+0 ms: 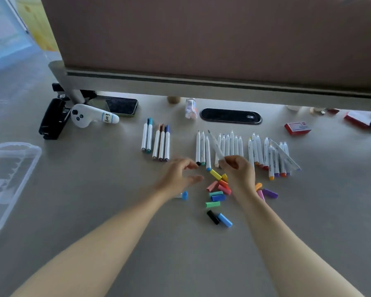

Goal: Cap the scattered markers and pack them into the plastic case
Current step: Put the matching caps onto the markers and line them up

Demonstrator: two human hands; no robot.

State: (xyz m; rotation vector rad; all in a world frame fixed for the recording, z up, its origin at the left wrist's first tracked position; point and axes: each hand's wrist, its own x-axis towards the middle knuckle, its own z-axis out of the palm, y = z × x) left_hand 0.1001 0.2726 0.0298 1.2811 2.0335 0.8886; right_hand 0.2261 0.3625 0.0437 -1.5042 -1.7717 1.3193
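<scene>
Several white uncapped markers [229, 146] lie in rows on the grey table, with several capped markers [159, 142] lined up to their left. Loose coloured caps [215, 192] are scattered in front of the rows. My right hand [238, 170] pinches the lower end of one uncapped marker [215, 144], which tilts up and to the left above the rows. My left hand [178, 174] hovers just left of it with loosely curled fingers, holding nothing. A blue cap [184, 195] lies below my left wrist. The clear plastic case [11, 181] stands at the far left.
A raised monitor shelf [201, 82] spans the back. A white game controller [88, 117], a black stapler [51, 120] and a phone [121, 106] sit at back left. A small bottle [190, 108], a black cable grommet [230, 115] and red boxes [297, 128] lie behind the markers.
</scene>
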